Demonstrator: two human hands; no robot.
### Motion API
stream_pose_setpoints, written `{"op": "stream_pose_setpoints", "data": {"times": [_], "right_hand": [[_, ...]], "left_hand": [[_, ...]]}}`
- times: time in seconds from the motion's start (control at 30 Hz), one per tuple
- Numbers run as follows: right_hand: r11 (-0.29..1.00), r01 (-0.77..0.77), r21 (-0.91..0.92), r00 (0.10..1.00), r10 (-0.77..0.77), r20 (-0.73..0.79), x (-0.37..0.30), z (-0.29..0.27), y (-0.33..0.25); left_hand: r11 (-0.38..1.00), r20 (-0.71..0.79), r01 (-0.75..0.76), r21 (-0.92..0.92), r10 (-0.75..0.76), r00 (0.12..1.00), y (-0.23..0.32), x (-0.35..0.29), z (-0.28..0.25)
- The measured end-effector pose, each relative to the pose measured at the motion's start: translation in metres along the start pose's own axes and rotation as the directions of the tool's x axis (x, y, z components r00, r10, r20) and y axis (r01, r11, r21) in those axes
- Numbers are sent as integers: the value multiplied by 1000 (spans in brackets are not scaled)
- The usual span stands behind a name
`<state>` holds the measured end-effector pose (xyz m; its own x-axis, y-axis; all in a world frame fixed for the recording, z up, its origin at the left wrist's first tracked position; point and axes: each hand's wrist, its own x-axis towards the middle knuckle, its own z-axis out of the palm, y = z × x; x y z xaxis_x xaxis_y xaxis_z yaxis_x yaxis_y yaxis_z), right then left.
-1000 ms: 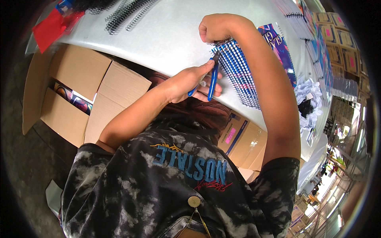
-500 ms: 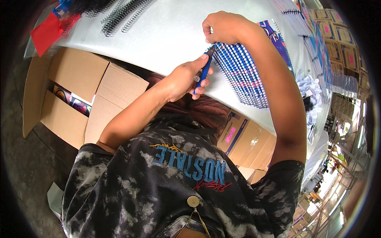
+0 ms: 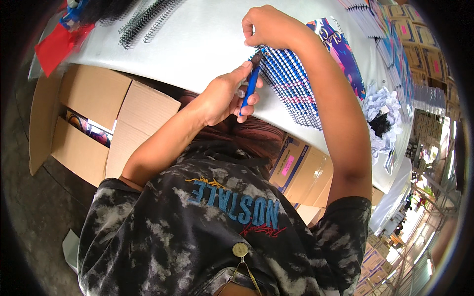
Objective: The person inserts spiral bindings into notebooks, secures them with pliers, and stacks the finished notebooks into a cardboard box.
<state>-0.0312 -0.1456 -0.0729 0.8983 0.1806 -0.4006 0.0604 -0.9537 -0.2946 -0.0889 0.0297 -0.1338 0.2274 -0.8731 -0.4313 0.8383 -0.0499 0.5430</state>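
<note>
My left hand (image 3: 217,101) is wrapped round a pair of blue-handled pliers (image 3: 251,91). The dark jaws of the pliers point at the upper left corner of a stack of spiral notebooks (image 3: 291,81), whose coil spines lie side by side in rows. Just above that corner, my right hand (image 3: 271,27) is closed, its fingertips pressed together by the coil ends. What they pinch is too small to make out. Partly behind my right forearm lies a notebook with a purple cover (image 3: 345,64).
Loose black coils (image 3: 140,22) and a red piece (image 3: 57,49) lie on the white table (image 3: 192,54) at far left. An open cardboard box (image 3: 89,148) stands below its edge, another box (image 3: 306,167) to the right. Notebook stacks (image 3: 390,49) and pale scraps (image 3: 387,103) sit at right.
Both hands and the pliers have shifted slightly left and away from me. More of the purple-covered notebook and the pale scraps shows beside my right arm. The grip on the pliers is the same.
</note>
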Motion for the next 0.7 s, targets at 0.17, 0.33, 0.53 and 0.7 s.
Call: {"op": "stream_pose_setpoints", "data": {"times": [0.17, 0.33, 0.53, 0.7], "right_hand": [[992, 121, 27, 986, -117, -118, 2, 8, 8], [995, 93, 28, 988, -89, -126, 3, 7, 5], [995, 71, 68, 991, -63, -116, 2, 6, 7], [994, 76, 74, 989, -65, -133, 4, 5, 6]], "left_hand": [[997, -8, -16, 71, 16, 1000, 5, 1, 12], [999, 3, -10, 50, 9, 1000, 6, 1, 2], [992, -39, -16, 122, 21, 999, 6, -8, 22], [994, -11, -37, 108, 38, 999, 9, 0, 18]]}}
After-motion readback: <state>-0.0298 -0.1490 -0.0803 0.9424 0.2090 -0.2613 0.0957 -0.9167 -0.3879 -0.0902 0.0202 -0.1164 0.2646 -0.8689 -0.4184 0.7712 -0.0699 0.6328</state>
